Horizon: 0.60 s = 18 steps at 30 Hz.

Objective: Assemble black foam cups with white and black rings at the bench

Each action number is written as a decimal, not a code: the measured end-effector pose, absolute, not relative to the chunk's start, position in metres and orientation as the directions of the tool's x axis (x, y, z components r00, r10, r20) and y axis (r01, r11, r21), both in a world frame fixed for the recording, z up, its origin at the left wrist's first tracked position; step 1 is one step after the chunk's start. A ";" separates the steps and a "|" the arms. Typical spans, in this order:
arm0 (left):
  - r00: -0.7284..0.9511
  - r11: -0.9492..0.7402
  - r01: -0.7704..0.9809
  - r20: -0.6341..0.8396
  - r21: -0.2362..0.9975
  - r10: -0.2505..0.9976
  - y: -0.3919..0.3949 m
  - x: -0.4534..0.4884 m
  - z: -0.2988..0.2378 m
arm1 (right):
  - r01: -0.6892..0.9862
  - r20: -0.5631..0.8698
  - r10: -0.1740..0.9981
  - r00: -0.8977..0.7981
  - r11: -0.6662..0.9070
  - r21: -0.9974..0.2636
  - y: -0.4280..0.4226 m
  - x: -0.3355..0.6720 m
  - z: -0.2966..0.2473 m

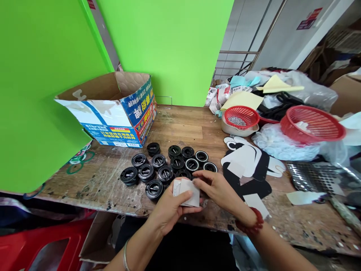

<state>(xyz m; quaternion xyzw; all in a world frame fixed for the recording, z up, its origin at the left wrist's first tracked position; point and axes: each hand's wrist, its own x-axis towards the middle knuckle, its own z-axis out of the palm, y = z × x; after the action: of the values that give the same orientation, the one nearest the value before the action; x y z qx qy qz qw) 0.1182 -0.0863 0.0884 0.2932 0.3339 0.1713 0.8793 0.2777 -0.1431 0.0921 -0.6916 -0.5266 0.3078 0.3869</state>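
Observation:
My left hand [172, 206] is closed around a small stack of white square cards [190, 192], with the thumb pressed on top. The sheet underneath shows a curved printed or cut line at its left side. At the cards' upper right corner, the bent fingers of my right hand [216, 188] come together; whatever is between them is too small to make out. Just beyond my hands stand several round black ring-shaped parts [165, 174] in short stacks. A few, such as the right-hand ring [192, 165], have a pale rim on top.
A blue and white cardboard box [113, 124] stands open at the back left. To the right lie black and white cartoon-shaped cutouts [245, 158] with loose white paper pieces. Beyond them are red baskets [313, 124], plastic bags [284, 145] and a green panel [169, 45] behind.

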 end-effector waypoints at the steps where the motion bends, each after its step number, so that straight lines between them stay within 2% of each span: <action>1: 0.740 0.779 -0.092 -0.481 0.620 0.470 -0.091 0.120 0.088 | 0.403 -0.067 0.961 0.270 -0.176 -0.898 -0.150 0.278 0.093; 3: 0.777 0.804 -0.067 -0.474 0.591 0.413 -0.099 0.122 0.087 | 0.321 -0.112 0.946 0.304 -0.212 -0.923 -0.167 0.285 0.096; 5: 0.803 0.834 -0.036 -0.481 0.550 0.351 -0.103 0.121 0.089 | 0.313 -0.138 0.929 0.344 -0.252 -0.916 -0.188 0.306 0.097; 8: 0.812 0.855 0.012 -0.504 0.519 0.295 -0.101 0.115 0.092 | 0.371 -0.258 0.901 0.349 -0.386 -0.845 -0.227 0.355 0.092; 10: 0.806 0.839 0.024 -0.507 0.544 0.305 -0.099 0.111 0.094 | 0.465 -0.307 0.872 0.381 -0.468 -0.752 -0.251 0.385 0.084; 12: 0.805 0.819 0.023 -0.496 0.574 0.325 -0.098 0.109 0.095 | 0.578 -0.203 0.843 0.498 -0.498 -0.647 -0.264 0.401 0.077; 14: 0.810 0.815 0.017 -0.486 0.579 0.328 -0.099 0.110 0.094 | 0.643 -0.007 0.803 0.596 -0.482 -0.595 -0.263 0.394 0.075; 16: 0.824 0.817 0.019 -0.472 0.576 0.314 -0.101 0.112 0.093 | 0.624 0.086 0.783 0.616 -0.419 -0.660 -0.251 0.367 0.080; 18: 0.839 0.818 0.021 -0.456 0.575 0.298 -0.104 0.116 0.092 | 0.500 0.013 0.825 0.565 -0.330 -0.801 -0.232 0.329 0.087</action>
<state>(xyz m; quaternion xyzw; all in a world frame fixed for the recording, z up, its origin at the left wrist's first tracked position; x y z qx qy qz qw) 0.1160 -0.1040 0.0920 0.2920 0.2737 0.0759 0.9133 0.3288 -0.2323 0.0872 -0.7895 -0.4196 0.2038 0.3989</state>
